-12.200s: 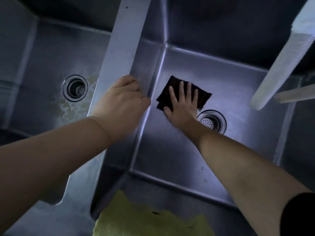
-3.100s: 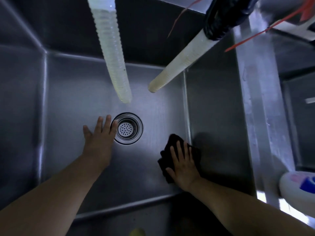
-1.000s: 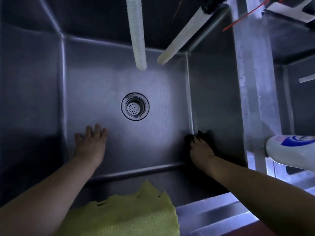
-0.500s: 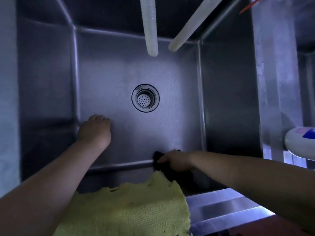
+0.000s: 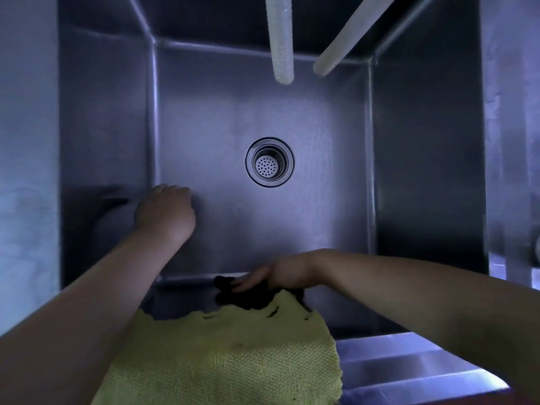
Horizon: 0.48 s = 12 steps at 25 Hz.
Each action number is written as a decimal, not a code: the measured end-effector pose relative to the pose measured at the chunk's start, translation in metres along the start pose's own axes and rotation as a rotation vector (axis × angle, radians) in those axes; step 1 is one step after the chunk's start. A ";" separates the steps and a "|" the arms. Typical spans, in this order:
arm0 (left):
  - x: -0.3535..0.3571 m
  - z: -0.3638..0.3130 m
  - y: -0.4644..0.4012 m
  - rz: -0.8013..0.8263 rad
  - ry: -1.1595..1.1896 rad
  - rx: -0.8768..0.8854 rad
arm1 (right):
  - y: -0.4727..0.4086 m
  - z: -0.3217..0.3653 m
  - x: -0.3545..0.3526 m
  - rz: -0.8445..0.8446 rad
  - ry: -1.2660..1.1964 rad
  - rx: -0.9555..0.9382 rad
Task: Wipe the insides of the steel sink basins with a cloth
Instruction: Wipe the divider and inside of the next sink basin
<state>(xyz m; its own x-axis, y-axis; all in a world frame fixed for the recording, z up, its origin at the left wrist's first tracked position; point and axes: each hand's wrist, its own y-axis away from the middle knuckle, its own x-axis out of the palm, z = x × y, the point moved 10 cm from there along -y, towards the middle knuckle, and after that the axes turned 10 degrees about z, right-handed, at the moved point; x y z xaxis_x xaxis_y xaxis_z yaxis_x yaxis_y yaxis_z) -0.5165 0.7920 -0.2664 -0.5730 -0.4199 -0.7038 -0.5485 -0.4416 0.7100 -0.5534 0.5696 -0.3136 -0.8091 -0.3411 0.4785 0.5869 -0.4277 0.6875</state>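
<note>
Two hands work one steel basin point(image 5: 423, 171): right hand point(image 5: 277, 277) presses the dark cloth point(image 5: 233, 293) flat-fingered along the near floor seam; left hand point(image 5: 165, 211), clenched and empty, rests farther off leftward.

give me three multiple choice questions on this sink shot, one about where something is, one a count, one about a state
1. Where is the dark cloth?
A. over the drain
B. at the basin's near edge, under the right hand
C. on the far wall

2. How many pale hoses hang over the basin?
A. one
B. two
C. four

3. How is the left hand?
A. curled in a fist on the basin floor, holding nothing
B. gripping the yellow cloth
C. lifting the drain strainer

Answers:
1 B: the right hand presses the cloth at the near edge, well short of the drain.
2 B: one ribbed hose and one slanted hose show.
3 A: its fingers are tucked under, away from the yellow cloth.
</note>
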 end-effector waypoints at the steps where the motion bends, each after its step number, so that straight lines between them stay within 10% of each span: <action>1: -0.001 -0.003 0.001 0.008 -0.002 0.007 | 0.019 -0.020 -0.006 -0.044 -0.022 0.025; 9: -0.055 -0.012 0.017 -0.071 -0.100 0.146 | 0.123 -0.108 -0.065 -0.348 0.438 0.377; 12: -0.102 -0.012 0.044 -0.330 -0.227 0.276 | 0.118 -0.066 -0.072 -0.570 1.047 0.115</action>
<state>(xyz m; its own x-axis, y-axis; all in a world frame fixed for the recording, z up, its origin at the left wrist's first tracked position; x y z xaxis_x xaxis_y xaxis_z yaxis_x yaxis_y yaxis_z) -0.4752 0.8062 -0.1643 -0.4426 -0.0955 -0.8916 -0.8469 -0.2821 0.4507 -0.4235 0.4884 -0.3029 -0.5036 -0.6653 -0.5511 0.1022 -0.6793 0.7267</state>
